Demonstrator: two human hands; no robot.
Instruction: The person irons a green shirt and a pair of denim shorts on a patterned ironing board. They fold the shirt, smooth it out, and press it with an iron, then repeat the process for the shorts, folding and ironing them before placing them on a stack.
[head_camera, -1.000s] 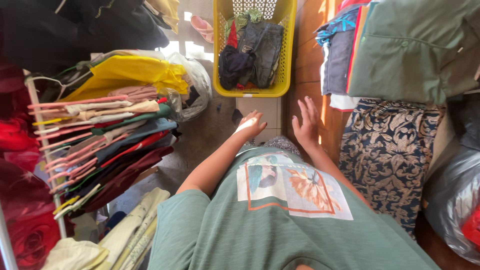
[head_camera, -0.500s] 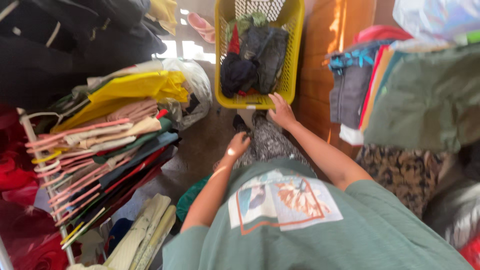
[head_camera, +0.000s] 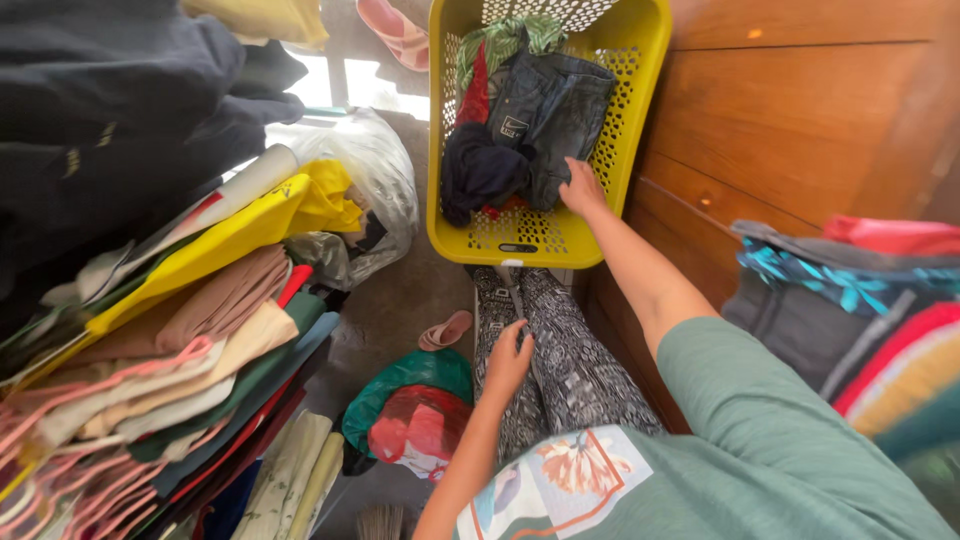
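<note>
A yellow perforated laundry basket (head_camera: 625, 120) stands ahead of me on the floor, holding dark jeans (head_camera: 548, 110), a dark navy garment (head_camera: 480, 175), and red and green cloth. My right hand (head_camera: 580, 188) reaches into the basket and rests on the lower edge of the jeans; whether its fingers grip the cloth is unclear. My left hand (head_camera: 508, 360) lies on my knee, on black-and-white patterned trousers (head_camera: 570, 360), fingers loosely spread and holding nothing. I wear a green shirt with a printed picture.
A rack of hung clothes on pink hangers (head_camera: 150, 380) crowds the left. A wooden wall (head_camera: 800, 110) and stacked folded clothes (head_camera: 860, 310) stand at right. A green and red bag (head_camera: 415, 415), a pink sandal (head_camera: 445, 330) and a clear plastic bag (head_camera: 365, 190) lie on the floor.
My right hand has stretched forward from the basket's near rim into the basket, onto the jeans. My left hand dropped onto my knee. The view has tipped downward and closer.
</note>
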